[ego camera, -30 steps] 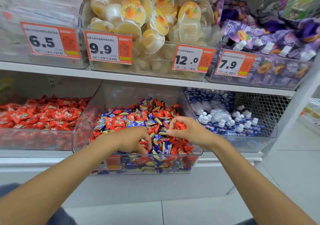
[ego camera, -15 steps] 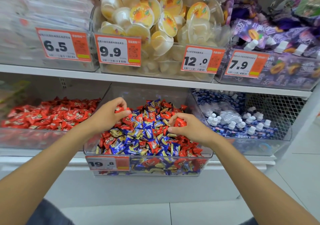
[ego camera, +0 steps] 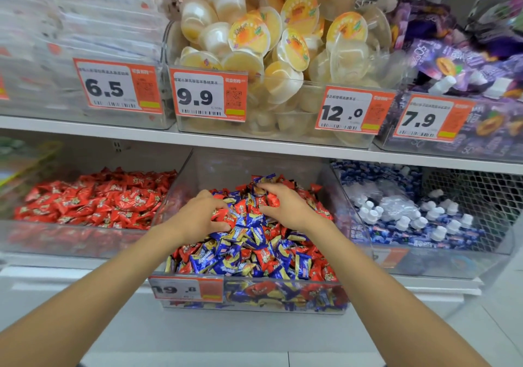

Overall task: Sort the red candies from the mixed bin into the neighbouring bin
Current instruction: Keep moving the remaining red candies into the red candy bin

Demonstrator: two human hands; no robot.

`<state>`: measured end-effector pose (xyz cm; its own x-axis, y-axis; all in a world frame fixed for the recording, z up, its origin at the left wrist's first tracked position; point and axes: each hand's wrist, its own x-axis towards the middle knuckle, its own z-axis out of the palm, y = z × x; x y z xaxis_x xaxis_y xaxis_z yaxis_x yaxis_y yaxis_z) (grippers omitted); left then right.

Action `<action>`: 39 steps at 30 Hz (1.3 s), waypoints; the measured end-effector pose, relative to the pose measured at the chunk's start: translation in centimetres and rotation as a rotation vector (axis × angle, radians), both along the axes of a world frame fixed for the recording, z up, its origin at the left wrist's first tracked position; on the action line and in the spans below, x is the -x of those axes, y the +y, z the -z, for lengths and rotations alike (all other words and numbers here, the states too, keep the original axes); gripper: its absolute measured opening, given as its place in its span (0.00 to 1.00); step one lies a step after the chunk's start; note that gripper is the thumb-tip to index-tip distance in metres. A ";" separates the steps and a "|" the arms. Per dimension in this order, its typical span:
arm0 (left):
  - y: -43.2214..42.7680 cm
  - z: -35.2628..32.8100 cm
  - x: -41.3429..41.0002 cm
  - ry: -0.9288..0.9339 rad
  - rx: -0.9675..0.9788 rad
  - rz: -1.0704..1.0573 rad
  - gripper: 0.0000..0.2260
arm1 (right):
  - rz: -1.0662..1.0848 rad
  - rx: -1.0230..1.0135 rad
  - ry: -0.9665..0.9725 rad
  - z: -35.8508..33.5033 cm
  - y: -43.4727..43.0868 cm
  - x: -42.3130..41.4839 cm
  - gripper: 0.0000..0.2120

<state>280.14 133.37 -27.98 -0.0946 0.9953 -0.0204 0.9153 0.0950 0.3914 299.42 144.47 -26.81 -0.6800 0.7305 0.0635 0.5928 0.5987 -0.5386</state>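
Red and blue wrapped candies fill the clear mixed bin (ego camera: 226,165) at the front edge of the lower shelf (ego camera: 56,267). The left hand (ego camera: 198,219), which half a second ago was up at this bin's left wall, is back down in the heap, with fingers (ego camera: 215,204) and thumb curled round a red candy (ego camera: 223,214). The right hand (ego camera: 285,208) has shifted towards the back of the heap, its fingers curled over a second red candy (ego camera: 271,200). Just beside it on the left, the neighbouring bin (ego camera: 70,239) holds only red ones.
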 end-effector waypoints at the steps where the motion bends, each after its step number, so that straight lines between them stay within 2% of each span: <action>1: 0.0 0.1 0.0 0.018 -0.018 0.009 0.20 | -0.008 -0.006 -0.053 0.5 0.3 0.3 0.28; 3: -0.1 0.1 0.0 0.049 -0.046 0.029 0.16 | -0.005 -0.021 -0.131 1.1 0.8 0.8 0.24; 5: -0.3 -0.2 -0.3 0.055 -0.102 0.026 0.12 | -0.008 -0.061 -0.191 1.3 1.0 0.9 0.14; 8: -0.8 -1.2 -0.6 -0.022 -0.218 -0.018 0.10 | -0.030 -0.078 -0.168 1.5 0.9 0.5 0.04; 11: -1.2 -2.0 -0.3 -0.126 -0.272 -0.057 0.09 | -0.016 -0.031 -0.030 0.8 0.8 -0.6 0.05; 15: -1.4 -2.5 0.2 -0.221 -0.257 -0.025 0.11 | 0.068 0.154 0.186 -1.1 0.1 -2.8 0.05; 18: -1.7 -3.0 0.0 -0.259 -0.234 -0.010 0.12 | 0.055 0.183 0.256 -2.2 -0.4 -4.3 0.05; 24: -2.1 -2.8 -0.4 -0.252 -0.133 -0.007 0.08 | 0.014 0.218 0.202 -2.2 -1.7 -5.7 0.09; 28: -2.0 -1.9 -0.4 -0.155 -0.018 -0.004 0.18 | 0.008 0.241 0.179 -1.5 -2.0 -5.9 0.08; 32: -2.1 -1.5 -0.6 -0.106 -0.009 0.029 0.19 | -0.017 0.252 0.171 -1.5 -2.7 -5.8 0.06; 35: -2.4 -1.6 -0.8 -0.104 -0.049 0.021 0.20 | -0.127 0.272 0.049 -1.6 -3.8 -5.3 0.11; 39: -2.9 -2.1 -1.0 -0.114 -0.134 0.007 0.18 | -0.215 0.298 -0.160 -1.7 -4.6 -4.8 0.14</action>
